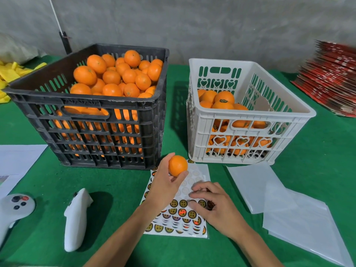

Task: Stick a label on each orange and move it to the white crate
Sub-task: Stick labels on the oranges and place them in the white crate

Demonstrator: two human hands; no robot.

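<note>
My left hand (pixel 165 182) holds one orange (pixel 177 165) up above the label sheet (pixel 179 218), between the two crates. My right hand (pixel 213 203) rests on the sheet with its fingers curled, pinching a round dark label (pixel 210 204) at the fingertips. The sheet lies flat on the green table, with rows of round stickers in its lower half and peeled blank spots in its upper half. The black crate (pixel 92 130) at the left is heaped with oranges. The white crate (pixel 248 120) at the right holds several labelled oranges.
Two white controllers (pixel 76 218) (pixel 13 209) lie at the front left. Used clear backing sheets (pixel 279 205) are spread at the right. White paper (pixel 17 162) lies at the left edge. Stacked red cartons (pixel 331 79) sit back right, yellow pieces (pixel 11 74) back left.
</note>
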